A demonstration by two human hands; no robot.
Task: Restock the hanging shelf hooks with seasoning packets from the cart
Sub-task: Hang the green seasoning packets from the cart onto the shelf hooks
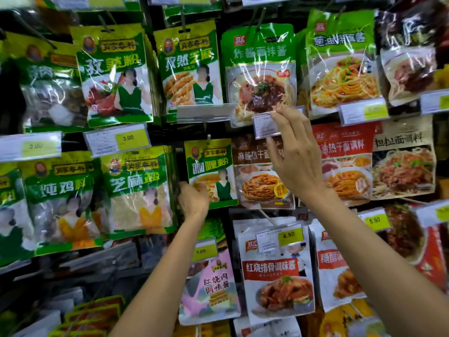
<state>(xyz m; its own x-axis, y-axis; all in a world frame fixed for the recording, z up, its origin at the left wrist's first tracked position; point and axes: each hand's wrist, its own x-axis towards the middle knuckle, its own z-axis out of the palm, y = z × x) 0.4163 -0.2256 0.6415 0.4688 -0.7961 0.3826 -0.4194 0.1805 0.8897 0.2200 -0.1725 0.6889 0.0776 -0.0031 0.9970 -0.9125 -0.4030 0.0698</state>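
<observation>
The green-and-yellow seasoning packet (210,170) sits at the centre of the display, raised to the slot between its neighbours. The left hand (193,199) grips its lower left corner, fingers curled round the edge. At 1 o'clock from it, the right hand (295,156) pinches a clear price tag (266,125) between thumb and fingertips and tips it upward, apparently to clear the way. Whether the packet's top hole is already on its peg I cannot tell.

As a judgement, this is mid-task: this slot shows only the one packet in hand, while the stack of sesame packets (138,190) at 9 o'clock and the row of green packets (189,66) at 12 o'clock hang several deep. The cart is out of view, so what is left to hang cannot be told.

At 3 o'clock hangs a brown noodle-sauce packet (261,171); at 6 o'clock a pink one (210,285). Yellow price labels (131,138) stud a dark backing wall (167,133) crowded with packets edge to edge.
</observation>
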